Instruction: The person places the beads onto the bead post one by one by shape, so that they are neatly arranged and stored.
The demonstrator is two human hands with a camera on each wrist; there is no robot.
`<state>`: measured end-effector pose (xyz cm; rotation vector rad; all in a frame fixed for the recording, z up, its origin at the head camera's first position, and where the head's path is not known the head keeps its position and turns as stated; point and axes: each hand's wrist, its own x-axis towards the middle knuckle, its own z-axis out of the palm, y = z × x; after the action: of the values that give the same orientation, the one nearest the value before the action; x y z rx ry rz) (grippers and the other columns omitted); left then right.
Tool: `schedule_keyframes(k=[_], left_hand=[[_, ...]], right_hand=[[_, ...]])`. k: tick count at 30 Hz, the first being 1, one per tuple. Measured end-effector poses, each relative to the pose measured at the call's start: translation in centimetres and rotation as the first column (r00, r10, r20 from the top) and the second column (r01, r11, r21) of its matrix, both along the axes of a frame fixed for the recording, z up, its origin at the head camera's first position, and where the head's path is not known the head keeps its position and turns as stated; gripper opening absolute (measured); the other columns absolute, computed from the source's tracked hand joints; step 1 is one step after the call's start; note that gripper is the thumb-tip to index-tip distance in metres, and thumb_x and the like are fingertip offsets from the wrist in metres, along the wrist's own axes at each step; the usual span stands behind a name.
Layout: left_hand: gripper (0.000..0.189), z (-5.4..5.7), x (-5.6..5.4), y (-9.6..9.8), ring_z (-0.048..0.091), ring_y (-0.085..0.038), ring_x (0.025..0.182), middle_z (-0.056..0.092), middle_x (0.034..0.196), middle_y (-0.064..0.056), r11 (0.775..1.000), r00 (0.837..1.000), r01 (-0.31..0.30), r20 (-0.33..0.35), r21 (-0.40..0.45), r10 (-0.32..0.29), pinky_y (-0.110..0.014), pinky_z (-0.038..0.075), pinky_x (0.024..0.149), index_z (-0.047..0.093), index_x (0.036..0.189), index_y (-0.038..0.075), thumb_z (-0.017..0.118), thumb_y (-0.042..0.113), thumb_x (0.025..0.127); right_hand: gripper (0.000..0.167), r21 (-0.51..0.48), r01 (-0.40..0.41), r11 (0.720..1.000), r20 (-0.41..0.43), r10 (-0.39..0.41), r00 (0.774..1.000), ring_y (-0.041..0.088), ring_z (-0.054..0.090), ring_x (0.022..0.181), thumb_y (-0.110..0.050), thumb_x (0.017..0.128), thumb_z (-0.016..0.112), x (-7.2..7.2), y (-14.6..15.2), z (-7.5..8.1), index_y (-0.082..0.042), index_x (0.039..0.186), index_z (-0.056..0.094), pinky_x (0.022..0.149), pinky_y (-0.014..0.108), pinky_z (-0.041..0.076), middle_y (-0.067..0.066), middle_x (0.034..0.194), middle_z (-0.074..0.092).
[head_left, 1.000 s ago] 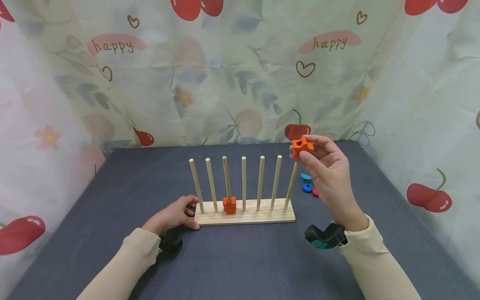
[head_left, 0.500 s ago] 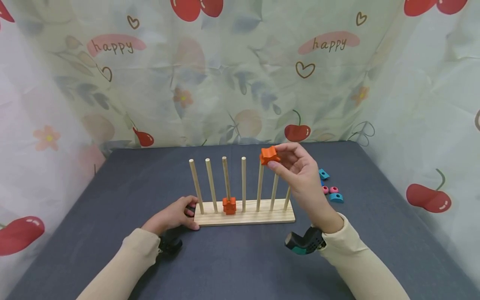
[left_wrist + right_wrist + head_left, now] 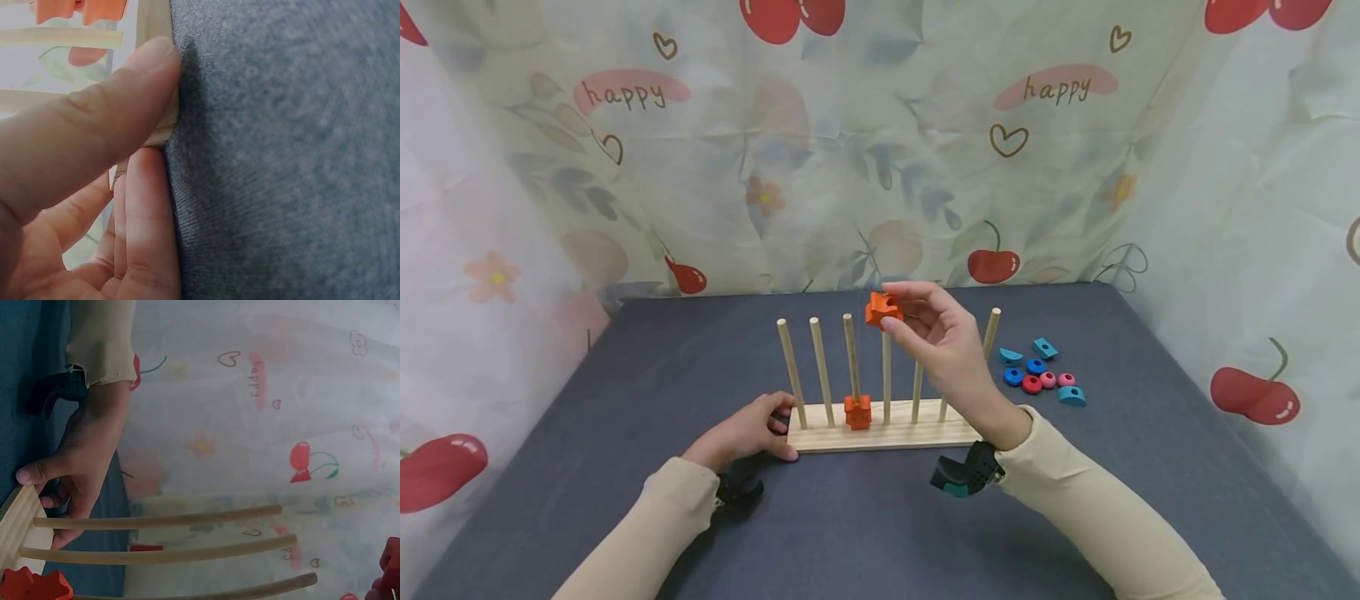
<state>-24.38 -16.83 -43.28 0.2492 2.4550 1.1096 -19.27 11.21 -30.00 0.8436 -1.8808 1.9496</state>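
Note:
A wooden peg board (image 3: pixel 827 440) with a row of upright pegs stands mid-table. My left hand (image 3: pixel 747 432) grips its left end; the left wrist view shows the thumb (image 3: pixel 125 103) lying over the corner of the base and fingers behind it. One orange star-shaped bead (image 3: pixel 857 413) sits at the foot of the third peg from the left. Between thumb and fingertips my right hand (image 3: pixel 953 357) pinches another orange star-shaped bead (image 3: pixel 882 310), at the top of the fourth peg (image 3: pixel 887 375). That hand and wrist hide parts of the pegs to the right.
Right of the board lie loose pieces: teal blocks (image 3: pixel 1045 348), blue rings (image 3: pixel 1013 377), a red ring (image 3: pixel 1032 384) and pink rings (image 3: pixel 1066 380). A printed curtain (image 3: pixel 880 150) encloses the dark table (image 3: pixel 865 533) at the back and sides.
My right hand has carried the orange star-shaped bead left, from above the rightmost peg to the fourth one, uncovering the loose pieces. The left hand keeps its hold on the board.

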Motion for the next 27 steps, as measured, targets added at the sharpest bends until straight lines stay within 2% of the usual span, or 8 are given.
schedule_keyframes(k=[4, 8, 16, 22, 24, 27], left_hand=[[0.075, 0.0, 0.1, 0.0, 0.053, -0.028, 0.108, 0.043, 0.123, -0.016, 1.000, 1.000, 0.000, -0.002, -0.001, 0.000, -0.040, 0.048, 0.088, 0.048, 0.132, 0.001, 0.087, 0.006, 0.068], [0.074, 0.0, 0.1, 0.0, 0.053, -0.029, 0.109, 0.043, 0.123, -0.016, 1.000, 1.000, 0.004, -0.003, 0.005, -0.004, -0.041, 0.048, 0.088, 0.048, 0.132, 0.001, 0.086, 0.006, 0.069], [0.074, 0.1, 0.1, 0.0, 0.053, -0.029, 0.108, 0.043, 0.123, -0.017, 1.000, 1.000, 0.015, 0.000, 0.013, -0.015, -0.041, 0.048, 0.088, 0.048, 0.131, 0.002, 0.086, 0.006, 0.069], [0.074, 0.1, 0.0, -0.1, 0.053, -0.029, 0.109, 0.043, 0.123, -0.017, 1.000, 1.000, 0.025, -0.004, 0.017, -0.025, -0.041, 0.048, 0.088, 0.048, 0.131, 0.002, 0.086, 0.006, 0.069], [0.074, 0.1, 0.0, -0.1, 0.052, -0.029, 0.108, 0.043, 0.123, -0.017, 0.999, 1.000, 0.026, -0.003, 0.023, -0.025, -0.041, 0.048, 0.088, 0.048, 0.131, 0.002, 0.086, 0.006, 0.069], [0.073, 0.0, 0.0, -0.2, 0.052, -0.029, 0.108, 0.043, 0.124, -0.017, 0.999, 1.000, 0.028, -0.001, 0.025, -0.028, -0.041, 0.048, 0.088, 0.048, 0.132, 0.002, 0.086, 0.007, 0.069]], right_hand=[[0.037, 0.040, 0.059, 0.997, -0.104, -0.054, 0.993, 0.016, 0.061, 0.109, 0.006, 0.091, 0.060, -0.4, -0.6, -0.5, 0.005, 0.127, 0.052, 0.094, 0.028, 0.049, 0.017, 0.124, 0.056], [0.037, 0.010, 0.119, 0.993, -0.176, -0.116, 0.978, 0.014, 0.060, 0.109, 0.009, 0.090, 0.060, -1.1, -1.1, -1.3, 0.007, 0.125, 0.051, 0.096, 0.032, 0.049, 0.021, 0.123, 0.056], [0.036, -0.034, 0.148, 0.988, -0.230, -0.152, 0.961, 0.013, 0.059, 0.109, 0.009, 0.088, 0.062, -2.1, -2.7, -2.3, 0.007, 0.124, 0.054, 0.096, 0.030, 0.048, 0.020, 0.121, 0.056], [0.037, 0.006, 0.171, 0.985, -0.269, -0.163, 0.949, 0.018, 0.058, 0.106, 0.006, 0.087, 0.065, -2.6, -3.7, -2.9, 0.005, 0.123, 0.057, 0.094, 0.027, 0.048, 0.017, 0.117, 0.057], [0.036, 0.024, 0.189, 0.982, -0.277, -0.175, 0.945, 0.019, 0.058, 0.105, 0.003, 0.088, 0.065, -2.7, -3.9, -3.1, 0.003, 0.123, 0.059, 0.090, 0.025, 0.048, 0.015, 0.117, 0.058], [0.034, 0.046, 0.212, 0.976, -0.278, -0.191, 0.941, 0.019, 0.058, 0.102, -0.001, 0.089, 0.066, -2.9, -4.1, -3.5, -0.001, 0.123, 0.060, 0.075, 0.019, 0.045, 0.013, 0.116, 0.058]])
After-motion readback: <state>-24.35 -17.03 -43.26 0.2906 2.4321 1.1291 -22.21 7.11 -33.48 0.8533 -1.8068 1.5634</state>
